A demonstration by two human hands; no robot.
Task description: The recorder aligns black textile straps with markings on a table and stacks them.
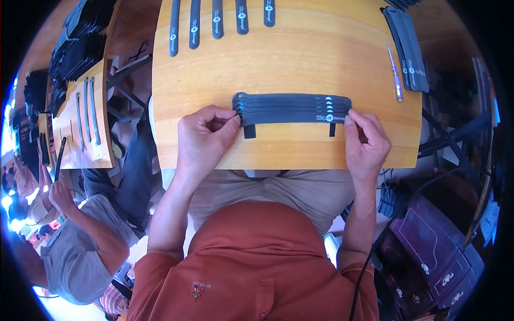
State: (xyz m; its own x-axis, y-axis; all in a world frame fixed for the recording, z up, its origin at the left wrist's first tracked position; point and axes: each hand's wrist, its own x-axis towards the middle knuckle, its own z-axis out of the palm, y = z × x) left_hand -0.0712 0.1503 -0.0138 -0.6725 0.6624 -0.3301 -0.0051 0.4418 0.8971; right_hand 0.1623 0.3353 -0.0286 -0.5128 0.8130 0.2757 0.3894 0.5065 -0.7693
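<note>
A stack of several dark grey straps (292, 108) lies crosswise on the wooden table (289, 59), fanned slightly so each edge shows. My left hand (204, 135) pinches the left end of the stack between thumb and fingers. My right hand (367, 142) presses fingertips on the right end. Two short black tabs (249, 131) stick out from under the stack toward me.
Several single straps (216, 20) lie in a row at the far edge. A pile of straps (409, 48) and a thin white pen (395, 75) sit at the right. Another person (80, 235) works at a second table (85, 123) on the left. Dark drawers (433, 251) stand at lower right.
</note>
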